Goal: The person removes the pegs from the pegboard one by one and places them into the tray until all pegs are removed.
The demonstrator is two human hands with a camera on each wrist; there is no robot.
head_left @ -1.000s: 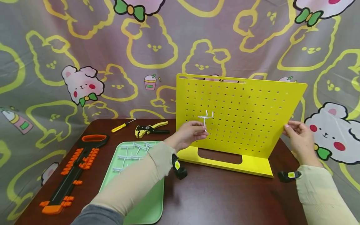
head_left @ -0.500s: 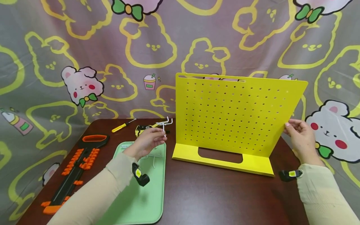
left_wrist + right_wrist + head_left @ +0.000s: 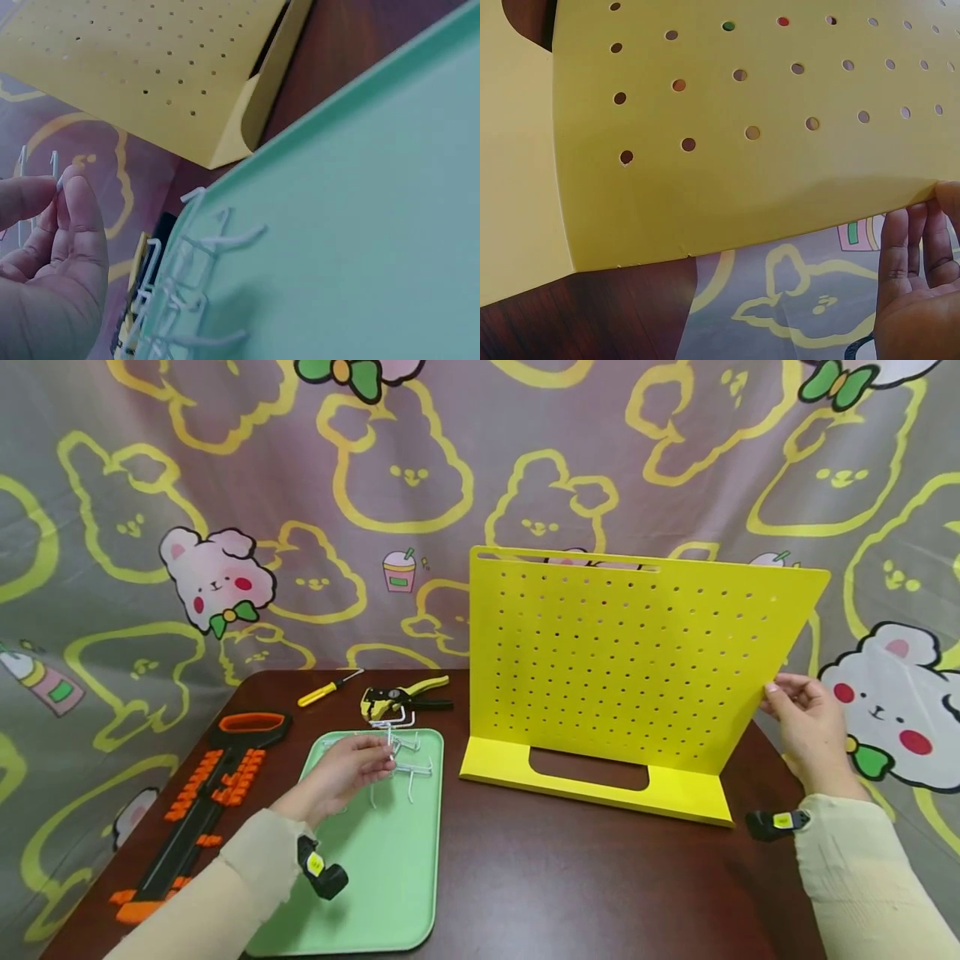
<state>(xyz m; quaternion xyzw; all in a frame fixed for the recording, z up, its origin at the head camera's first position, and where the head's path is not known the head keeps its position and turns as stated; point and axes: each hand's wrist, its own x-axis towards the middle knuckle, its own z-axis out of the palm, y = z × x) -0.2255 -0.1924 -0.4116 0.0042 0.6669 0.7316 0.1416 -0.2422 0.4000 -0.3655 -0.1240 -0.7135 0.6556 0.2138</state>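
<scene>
My left hand (image 3: 339,774) pinches a white wire pegboard hook (image 3: 390,724) between thumb and fingers, above the far part of a green tray (image 3: 382,885). The hook's prongs point up in the left wrist view. Several similar white hooks (image 3: 180,285) lie in the tray, partly hidden behind my hand in the head view. On the right, my right hand (image 3: 810,727) grips the side edge of a yellow pegboard (image 3: 600,668), thumb on the front face. The board stands upright on its base, and no hook hangs on its front.
Left of the tray lies a black and orange tool holder (image 3: 195,818). Behind the tray are a yellow screwdriver (image 3: 317,697) and yellow-black wire strippers (image 3: 405,697). A patterned curtain (image 3: 420,443) hangs behind the dark table (image 3: 540,877).
My left hand has moved left from in front of the pegboard to above the tray, carrying the hook with it. The right hand stays at the board's edge.
</scene>
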